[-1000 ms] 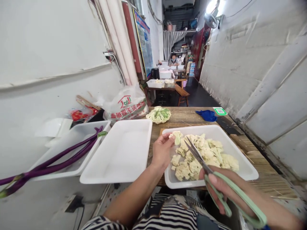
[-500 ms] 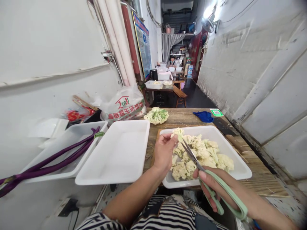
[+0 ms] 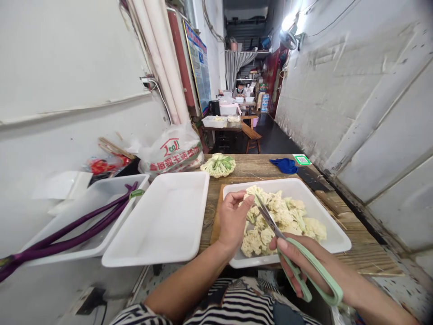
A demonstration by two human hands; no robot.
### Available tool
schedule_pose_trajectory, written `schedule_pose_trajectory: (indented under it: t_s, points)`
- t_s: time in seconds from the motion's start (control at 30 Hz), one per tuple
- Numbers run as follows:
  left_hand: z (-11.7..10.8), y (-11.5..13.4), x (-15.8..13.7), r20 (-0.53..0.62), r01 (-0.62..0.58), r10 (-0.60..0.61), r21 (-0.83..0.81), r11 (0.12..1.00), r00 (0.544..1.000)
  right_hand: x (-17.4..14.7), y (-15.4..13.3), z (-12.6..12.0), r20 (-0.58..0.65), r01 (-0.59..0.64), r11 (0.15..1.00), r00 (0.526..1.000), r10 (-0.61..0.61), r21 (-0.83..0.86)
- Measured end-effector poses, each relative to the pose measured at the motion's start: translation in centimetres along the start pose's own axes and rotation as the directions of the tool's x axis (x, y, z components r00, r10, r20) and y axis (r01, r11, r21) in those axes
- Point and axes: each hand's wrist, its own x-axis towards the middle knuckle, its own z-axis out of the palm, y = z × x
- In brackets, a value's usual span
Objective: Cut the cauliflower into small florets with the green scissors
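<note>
Pinched in my left hand (image 3: 233, 219) is a cauliflower floret (image 3: 254, 193), held over the left part of a white tray (image 3: 340, 246). My right hand (image 3: 297, 259) grips green-handled scissors (image 3: 321, 271) through the handles. The blades (image 3: 265, 214) point up and left, with their tips at the held floret; whether they touch its stem I cannot tell. Several cut cauliflower pieces (image 3: 280, 212) lie in the tray beneath both hands. A larger piece of cauliflower (image 3: 218, 165) rests on the table behind the tray.
To the left stands another white tray (image 3: 155, 225), beside a tray (image 3: 101, 183) with long purple eggplants (image 3: 84, 221) across it. Behind are a plastic bag (image 3: 172, 151) and a blue cloth-like item (image 3: 284, 165). A cleaver (image 3: 329, 203) lies at the right. One person (image 3: 240, 90) sits far back.
My left hand has lowered the floret slightly and turned it. The scissor blades stay near it, and the whole view has shifted a little.
</note>
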Motion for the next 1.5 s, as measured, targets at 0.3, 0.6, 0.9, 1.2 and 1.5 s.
schedule_pose_trajectory:
  t_s: [0.3,0.6,0.9,1.2,1.5]
  points:
    - [-0.4,-0.2,0.3,0.003,-0.057,0.057,0.061,0.997,0.998,-0.2,0.7,0.1,-0.012,-0.021,0.999,1.0,0.021,0.035]
    - [-0.3,-0.5,-0.2,0.056,-0.096,0.088,0.165,0.982,0.995,-0.4,0.5,0.4,-0.034,-0.036,0.997,0.999,0.039,0.072]
    - [-0.2,-0.1,-0.1,0.037,-0.101,0.097,0.135,0.986,0.995,-1.0,1.1,0.9,-0.052,-0.072,0.988,0.995,0.08,0.133]
    - [-0.1,0.1,-0.4,0.05,-0.137,0.13,0.184,0.973,0.99,-1.2,0.4,0.5,-0.042,-0.021,1.0,0.999,0.021,-0.002]
    - [0.1,0.4,-0.7,0.053,-0.147,0.139,0.211,0.966,0.989,-1.7,0.3,0.8,-0.044,-0.048,0.998,0.998,0.05,0.047]
